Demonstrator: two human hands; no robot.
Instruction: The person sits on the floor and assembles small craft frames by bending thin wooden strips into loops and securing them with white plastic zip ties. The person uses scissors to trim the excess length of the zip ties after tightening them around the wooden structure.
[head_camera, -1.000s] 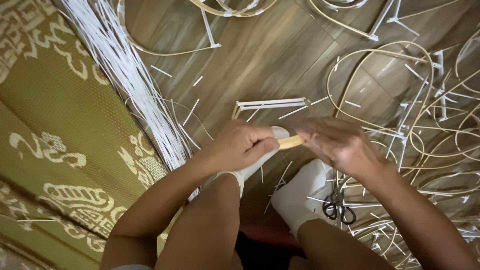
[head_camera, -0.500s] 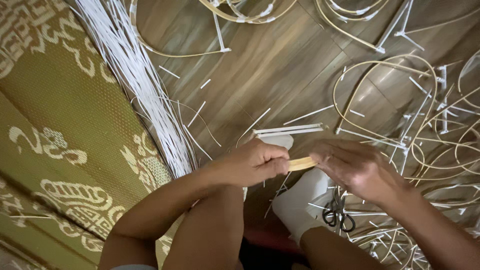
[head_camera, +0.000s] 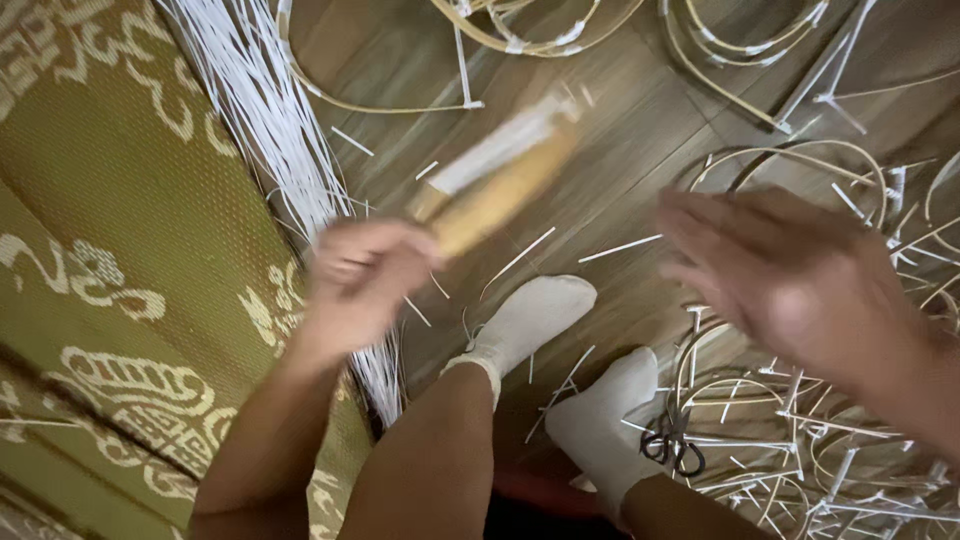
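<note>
Left hand (head_camera: 355, 280) clamps 1 tan cane strip bundle (head_camera: 500, 180); right hand (head_camera: 790, 275) spread, empty; bent cane hoops (head_camera: 800, 170) finished on wooden floor (head_camera: 600, 120); white strip pile (head_camera: 250, 110) unused.

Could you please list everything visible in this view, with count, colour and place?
Stick: one, tan and white, blurred, raised in the left hand.
Thin strips: a bundle, white, along the mat's edge.
Mat: one, olive green with cream pattern, left.
Bent hoops: several, pale tan, on the wooden floor, top and right.
Scissors: one pair, black, beside the right foot.
Socks: two, white.
Left hand: gripping the stick.
Right hand: open, holding nothing.
</note>
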